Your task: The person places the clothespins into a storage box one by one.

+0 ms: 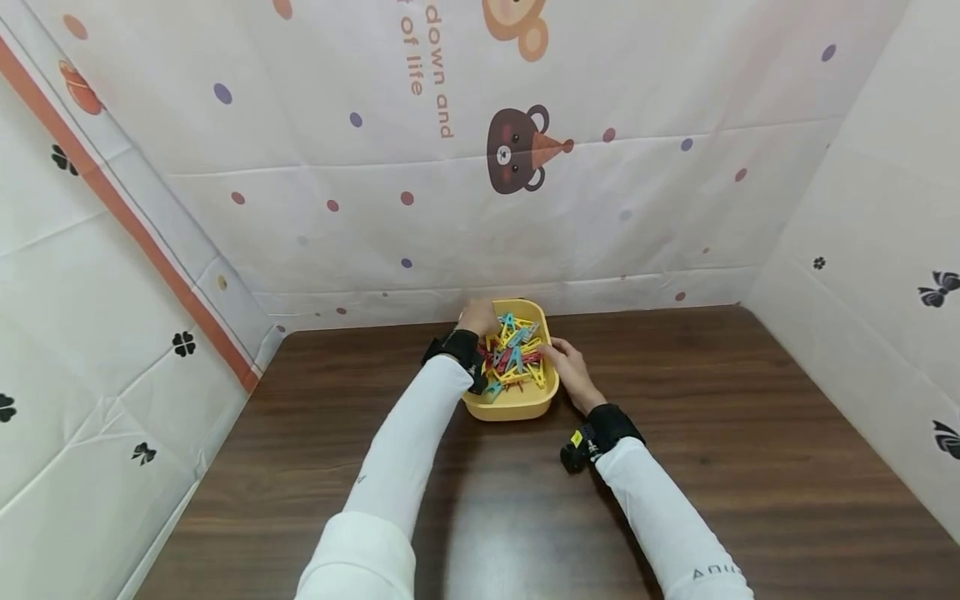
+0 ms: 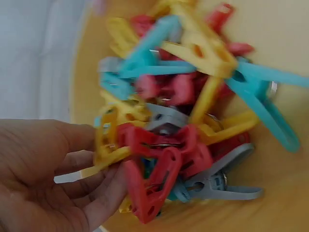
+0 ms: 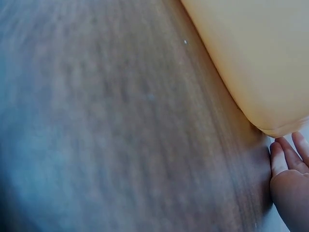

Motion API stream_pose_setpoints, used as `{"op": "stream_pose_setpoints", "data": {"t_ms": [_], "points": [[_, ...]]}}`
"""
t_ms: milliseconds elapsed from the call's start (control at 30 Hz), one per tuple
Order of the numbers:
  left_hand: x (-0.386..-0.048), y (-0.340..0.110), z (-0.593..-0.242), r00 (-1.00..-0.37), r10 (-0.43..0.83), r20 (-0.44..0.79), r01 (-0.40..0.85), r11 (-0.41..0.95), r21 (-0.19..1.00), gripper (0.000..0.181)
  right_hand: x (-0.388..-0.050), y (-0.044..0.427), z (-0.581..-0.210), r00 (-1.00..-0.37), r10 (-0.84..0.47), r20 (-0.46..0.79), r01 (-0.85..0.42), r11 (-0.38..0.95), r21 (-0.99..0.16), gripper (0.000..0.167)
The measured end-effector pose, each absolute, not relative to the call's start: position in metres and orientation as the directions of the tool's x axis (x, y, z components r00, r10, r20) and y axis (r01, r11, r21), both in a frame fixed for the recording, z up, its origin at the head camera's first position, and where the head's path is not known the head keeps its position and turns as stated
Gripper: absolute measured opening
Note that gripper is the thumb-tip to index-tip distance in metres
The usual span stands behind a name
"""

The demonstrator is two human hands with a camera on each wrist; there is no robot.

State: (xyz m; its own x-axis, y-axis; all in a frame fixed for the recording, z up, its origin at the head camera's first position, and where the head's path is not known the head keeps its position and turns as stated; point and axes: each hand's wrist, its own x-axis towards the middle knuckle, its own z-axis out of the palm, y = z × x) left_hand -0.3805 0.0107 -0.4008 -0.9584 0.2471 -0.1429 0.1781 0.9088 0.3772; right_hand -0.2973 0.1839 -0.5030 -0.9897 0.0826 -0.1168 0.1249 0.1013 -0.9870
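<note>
A pale yellow basket (image 1: pixel 517 410) stands against the back wall, heaped with clothespins in yellow, red, turquoise and grey. Inside its left side, my left hand (image 1: pixel 480 317) reaches among them. In the left wrist view, the left hand's (image 2: pixel 53 179) thumb and fingers close around a yellow clothespin (image 2: pixel 108 145), with their tips partly hidden behind it. A red clothespin (image 2: pixel 152 186) lies against those fingertips. On the basket's right side, my right hand (image 1: pixel 572 373) grips the rim. The right wrist view shows the right hand's (image 3: pixel 292 179) fingers against the outside of the basket (image 3: pixel 260 58).
The basket sits at the back edge of a dark brown wooden table (image 1: pixel 712 425). Patterned white cloth (image 1: pixel 360 233) hangs behind it, with more cloth on both sides. Each wrist wears a black strap (image 1: pixel 611 427).
</note>
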Motion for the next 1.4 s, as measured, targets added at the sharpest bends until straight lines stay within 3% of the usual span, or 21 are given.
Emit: {"op": "stream_pose_setpoints", "data": {"t_ms": [100, 333, 433, 533, 633, 767, 867, 1100, 1200, 1400], "points": [[-0.380, 0.015, -0.408, -0.968, 0.223, -0.114, 0.174, 0.927, 0.333, 0.035, -0.298, 0.182, -0.504, -0.990, 0.083, -0.113, 0.120, 0.092, -0.988, 0.061], [-0.376, 0.010, -0.402, -0.970, 0.215, -0.112, 0.166, 0.927, 0.336, 0.015, -0.296, 0.184, -0.502, -0.990, 0.074, -0.120, 0.126, 0.089, -0.988, 0.061], [-0.371, 0.000, -0.402, -0.980, 0.197, 0.004, 0.182, 0.898, 0.400, 0.014, -0.295, 0.187, -0.501, -0.990, 0.074, -0.122, 0.129, 0.101, -0.986, 0.062], [-0.364, -0.018, -0.408, -0.980, 0.160, 0.120, 0.200, 0.820, 0.536, 0.021, -0.293, 0.189, -0.501, -0.989, 0.074, -0.124, 0.132, 0.111, -0.985, 0.063], [-0.356, -0.040, -0.424, -0.990, 0.110, 0.089, 0.140, 0.667, 0.732, 0.039, -0.293, 0.189, -0.503, -0.990, 0.063, -0.126, 0.133, 0.115, -0.984, 0.064], [-0.345, -0.063, -0.448, -0.979, 0.123, -0.161, -0.107, 0.362, 0.926, 0.064, -0.293, 0.186, -0.504, -0.992, 0.055, -0.111, 0.117, 0.123, -0.986, 0.063], [-0.339, -0.072, -0.463, -0.943, 0.191, -0.272, -0.245, 0.152, 0.957, 0.069, -0.294, 0.184, -0.503, -0.993, 0.060, -0.102, 0.108, 0.117, -0.987, 0.062], [-0.329, -0.065, -0.488, -0.950, 0.212, -0.229, -0.289, -0.325, 0.900, 0.070, -0.299, 0.184, -0.500, -0.994, 0.044, -0.096, 0.101, 0.127, -0.987, 0.063], [-0.329, -0.058, -0.490, -0.950, 0.210, -0.231, -0.292, -0.335, 0.896, 0.071, -0.300, 0.183, -0.500, -0.994, 0.043, -0.099, 0.104, 0.116, -0.988, 0.063], [-0.328, -0.050, -0.490, -0.939, 0.235, -0.250, -0.300, -0.204, 0.932, 0.075, -0.296, 0.184, -0.502, -0.994, 0.042, -0.105, 0.110, 0.122, -0.986, 0.062]]}}
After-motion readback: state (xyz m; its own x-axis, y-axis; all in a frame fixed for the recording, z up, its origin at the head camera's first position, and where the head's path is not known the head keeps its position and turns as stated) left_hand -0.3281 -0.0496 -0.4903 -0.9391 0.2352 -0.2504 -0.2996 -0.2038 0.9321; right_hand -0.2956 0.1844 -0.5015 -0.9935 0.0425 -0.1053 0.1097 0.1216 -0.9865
